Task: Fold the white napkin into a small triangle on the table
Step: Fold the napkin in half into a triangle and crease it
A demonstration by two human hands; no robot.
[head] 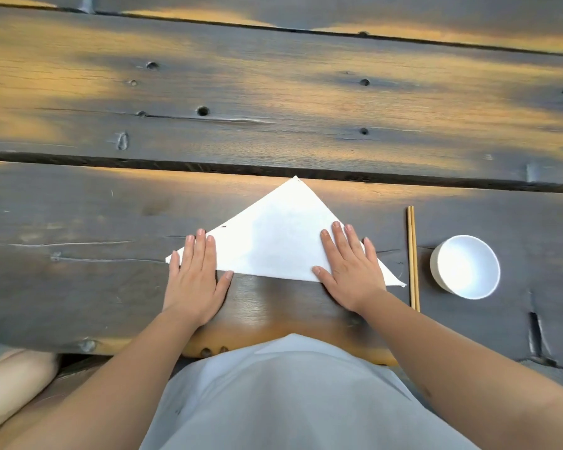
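Table (pixel 78 287); napkin (pixel 273 241) under both hands' fingers (pixel 202 245)

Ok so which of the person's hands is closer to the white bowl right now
The right hand. It lies flat on the napkin's right corner, with only the chopsticks between it and the white bowl. The left hand presses the left corner, farther away.

Desk (pixel 273 102) of dark, weathered wooden planks with knot holes and a deep seam between boards. At right, a pair of wooden chopsticks (pixel 413 258) lying side by side, just beside an upright white bowl (pixel 465 267); the two are apart.
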